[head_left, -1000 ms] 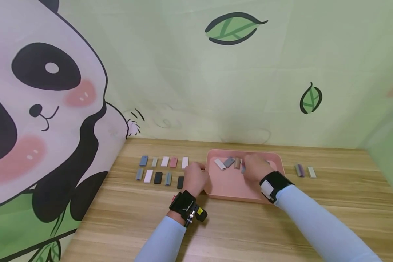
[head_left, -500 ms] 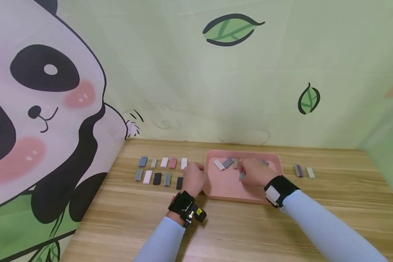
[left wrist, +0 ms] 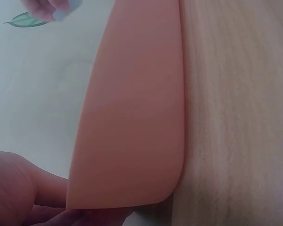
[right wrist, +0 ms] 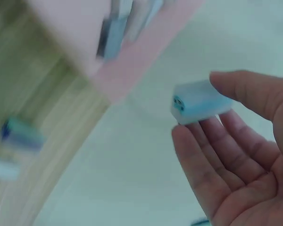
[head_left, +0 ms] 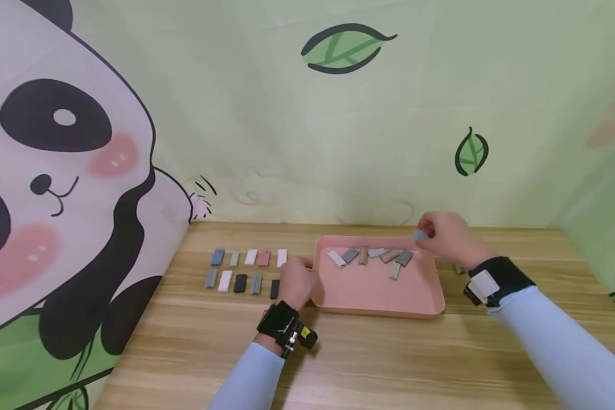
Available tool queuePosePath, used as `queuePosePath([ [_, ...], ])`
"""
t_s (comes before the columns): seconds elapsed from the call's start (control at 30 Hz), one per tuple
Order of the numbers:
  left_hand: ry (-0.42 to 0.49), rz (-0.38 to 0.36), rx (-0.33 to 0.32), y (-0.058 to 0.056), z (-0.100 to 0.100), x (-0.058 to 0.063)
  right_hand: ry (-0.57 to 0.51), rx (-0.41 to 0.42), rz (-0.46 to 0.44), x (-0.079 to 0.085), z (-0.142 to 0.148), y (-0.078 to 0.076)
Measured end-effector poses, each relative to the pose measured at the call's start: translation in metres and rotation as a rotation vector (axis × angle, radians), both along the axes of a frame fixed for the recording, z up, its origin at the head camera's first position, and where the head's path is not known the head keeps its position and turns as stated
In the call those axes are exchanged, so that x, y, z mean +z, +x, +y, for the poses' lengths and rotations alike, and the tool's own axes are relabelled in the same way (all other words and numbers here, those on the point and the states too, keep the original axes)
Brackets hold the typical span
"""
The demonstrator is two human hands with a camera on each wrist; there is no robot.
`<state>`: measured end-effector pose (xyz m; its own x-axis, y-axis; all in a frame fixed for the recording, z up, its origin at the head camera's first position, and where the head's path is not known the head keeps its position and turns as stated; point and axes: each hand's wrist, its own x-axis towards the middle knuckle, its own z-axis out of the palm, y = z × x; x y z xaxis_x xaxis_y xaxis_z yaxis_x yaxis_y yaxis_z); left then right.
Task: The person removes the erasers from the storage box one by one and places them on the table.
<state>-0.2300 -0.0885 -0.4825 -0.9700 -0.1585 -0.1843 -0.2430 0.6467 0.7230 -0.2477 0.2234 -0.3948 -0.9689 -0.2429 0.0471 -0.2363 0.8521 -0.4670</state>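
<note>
My right hand (head_left: 451,236) is raised over the back right corner of the pink tray (head_left: 371,295). Between thumb and fingers it pinches a small light-blue and white block (right wrist: 200,101), whose near end carries a tiny printed mark in the right wrist view. At the tray's left side, my left hand (head_left: 298,282) grips the edge, thumb and fingers on either side of the wall (left wrist: 132,113). Several small blocks lie along the back of the tray, among them a white one (head_left: 336,259), a brown one (head_left: 363,255) and a grey-green one (head_left: 395,270).
Left of the tray, small blocks stand in two rows on the wooden table (head_left: 195,341), including a blue one (head_left: 217,257), a red one (head_left: 263,258) and a black one (head_left: 240,283). Right of it, a purple-and-green block (right wrist: 21,135) lies near a pale one (right wrist: 4,169).
My right hand has lifted out of the tray with the light-blue block and moved right and back, uncovering blocks beneath it. The left hand stays at the tray's edge.
</note>
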Motion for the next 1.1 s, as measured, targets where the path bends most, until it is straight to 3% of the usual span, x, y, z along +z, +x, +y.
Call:
queuePosePath([
  [0.17,-0.006,0.025,0.004,0.001,-0.001,-0.002,-0.033,-0.142,0.037,0.001,0.046,0.004],
  [0.5,-0.016,0.023,0.014,0.001,-0.003,-0.002,-0.024,-0.371,0.052,-0.037,0.114,0.017],
  [0.7,-0.028,0.069,-0.008,-0.001,0.0,-0.002,0.028,-0.43,0.07,-0.054,0.131,0.023],
  [1.1,-0.034,0.057,-0.003,-0.001,0.0,-0.003,0.067,-0.466,0.008,-0.082,0.142,0.019],
])
